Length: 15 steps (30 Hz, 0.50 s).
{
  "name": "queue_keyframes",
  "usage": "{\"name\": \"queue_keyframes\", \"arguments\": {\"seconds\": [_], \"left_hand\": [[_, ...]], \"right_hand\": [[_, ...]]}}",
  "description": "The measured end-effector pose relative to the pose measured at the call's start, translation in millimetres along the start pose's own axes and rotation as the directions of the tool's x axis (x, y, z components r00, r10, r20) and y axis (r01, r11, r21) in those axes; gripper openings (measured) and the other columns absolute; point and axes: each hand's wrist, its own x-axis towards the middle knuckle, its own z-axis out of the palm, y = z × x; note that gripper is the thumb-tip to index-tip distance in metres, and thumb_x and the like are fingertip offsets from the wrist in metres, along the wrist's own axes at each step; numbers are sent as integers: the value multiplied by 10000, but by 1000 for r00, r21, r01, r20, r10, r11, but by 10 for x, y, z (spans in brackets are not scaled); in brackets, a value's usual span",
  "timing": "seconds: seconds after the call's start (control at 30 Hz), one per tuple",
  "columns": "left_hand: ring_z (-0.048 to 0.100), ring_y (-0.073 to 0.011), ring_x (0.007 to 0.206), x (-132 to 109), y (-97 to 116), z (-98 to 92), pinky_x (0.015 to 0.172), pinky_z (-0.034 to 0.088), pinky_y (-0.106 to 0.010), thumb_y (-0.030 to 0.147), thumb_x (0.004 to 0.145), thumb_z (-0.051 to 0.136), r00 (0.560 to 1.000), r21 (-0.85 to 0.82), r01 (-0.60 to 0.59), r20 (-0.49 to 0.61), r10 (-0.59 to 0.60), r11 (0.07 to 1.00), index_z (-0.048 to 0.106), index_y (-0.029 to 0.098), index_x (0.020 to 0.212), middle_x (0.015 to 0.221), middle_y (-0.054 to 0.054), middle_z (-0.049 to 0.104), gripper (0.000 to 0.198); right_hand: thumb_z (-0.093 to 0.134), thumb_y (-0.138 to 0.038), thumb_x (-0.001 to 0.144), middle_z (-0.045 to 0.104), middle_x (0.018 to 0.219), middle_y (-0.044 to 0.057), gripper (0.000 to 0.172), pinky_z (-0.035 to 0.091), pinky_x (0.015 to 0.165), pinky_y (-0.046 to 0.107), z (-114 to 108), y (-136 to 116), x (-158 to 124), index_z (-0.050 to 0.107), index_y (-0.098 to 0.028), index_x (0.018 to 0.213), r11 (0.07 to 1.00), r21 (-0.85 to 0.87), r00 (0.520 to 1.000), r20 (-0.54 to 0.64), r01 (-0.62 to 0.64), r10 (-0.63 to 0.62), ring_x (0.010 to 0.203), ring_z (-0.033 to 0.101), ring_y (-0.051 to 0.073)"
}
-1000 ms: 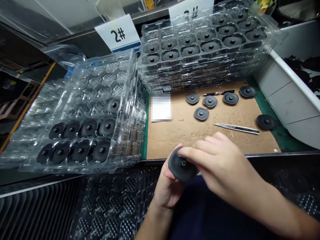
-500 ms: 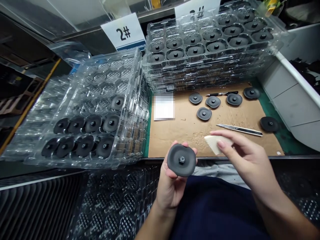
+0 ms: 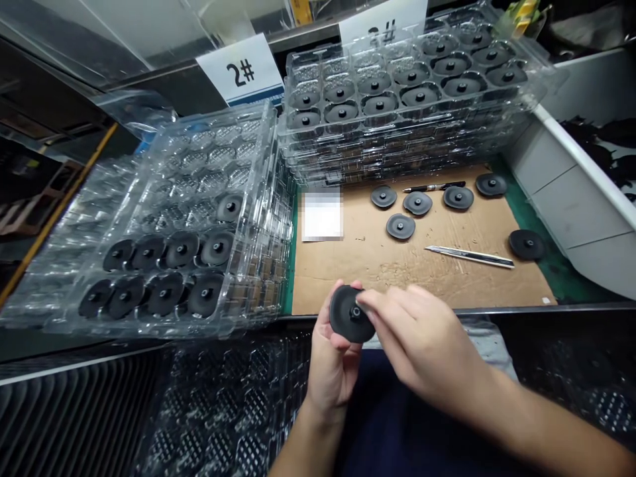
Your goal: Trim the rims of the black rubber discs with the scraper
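1. Right hand (image 3: 422, 338) has moved in from beside the workpiece, where it pinched a cream, wedge-shaped pad half a second ago, to its face; pad now hidden.
2. Workpiece: matte-black, round, dished disc with a central stud (image 3: 342, 315), in the left hand (image 3: 330, 371), just in front of the cardboard's near edge, face tilted up.
3. Left: fingers and thumb clamped on the disc's rim from below.
4. Right: fingertips bunched by the stud. Can't tell if they pinch anything.
5. Brown cardboard sheet (image 3: 348, 265) ahead carries a slim silver-and-black cutter (image 3: 470, 256) and a black pen (image 3: 433, 187), loose black discs (image 3: 400, 226) near both.
6. Clear plastic moulded tray (image 3: 149, 324) at left: nine black discs seated, two full rows plus one.
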Motion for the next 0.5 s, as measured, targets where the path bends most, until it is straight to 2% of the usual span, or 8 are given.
{"name": "queue_keyframes", "arguments": {"seconds": [0.07,0.13,0.23,0.3,0.33,0.4,0.43,0.5], "left_hand": [[585,-260,1106,-8,18,2,947,478,-333,417,548,807,1000,-4,19,19,-19,1000,609,289,1141,1209,-40,620,638],[579,-293,1115,-17,44,9,961,468,-390,445,540,797,999,-20,35,39,-34,999,603,305,1148,1221,-45,608,653],[568,-304,1131,-22,77,27,980,452,-404,429,578,782,994,-59,75,78,-70,995,607,313,1144,1225,-41,600,604],[567,-299,1134,-22,80,42,968,463,-377,413,588,780,991,-78,105,95,-98,991,607,316,1141,1233,-32,593,588],[568,-296,1133,-23,73,50,960,468,-365,416,586,779,990,-80,113,96,-106,990,606,316,1141,1238,-30,590,590],[571,-296,1126,-30,43,68,949,474,-369,430,580,777,989,-68,126,91,-119,990,601,313,1144,1243,-33,587,602],[575,-291,1118,-36,24,78,945,475,-369,441,583,773,989,-57,125,82,-120,991,594,310,1152,1239,-37,590,612],[571,-278,1116,-49,-7,93,953,464,-363,461,589,767,990,-23,130,64,-129,991,573,289,1183,1227,-52,597,648]], "right_hand": [[447,-169,899,661,876,43,249,434,688,295,-34,25,-48,614,-173,1083,977,185,989,124,-103,81,757,581,166],[472,-234,906,671,938,10,211,453,690,245,-60,141,-121,629,-229,1046,885,376,955,207,-276,210,816,606,145],[496,-336,895,668,974,9,227,458,631,231,-59,415,-233,625,-236,1054,758,434,867,128,-486,482,795,611,149],[511,-362,883,665,926,21,265,448,578,238,-59,531,-275,613,-220,1082,730,408,817,75,-548,571,710,595,147],[512,-363,882,663,916,24,273,446,563,240,-67,538,-277,608,-218,1092,735,394,814,59,-551,578,679,584,142],[506,-339,890,657,959,30,261,449,561,240,-94,440,-235,599,-228,1107,791,367,846,-15,-490,532,680,581,137],[503,-312,895,651,1003,34,250,457,584,243,-104,348,-195,593,-234,1114,838,345,880,-66,-422,470,721,589,141],[499,-243,898,640,1061,41,254,474,683,266,-98,128,-99,572,-227,1141,941,275,962,-129,-198,240,841,594,158]]}}
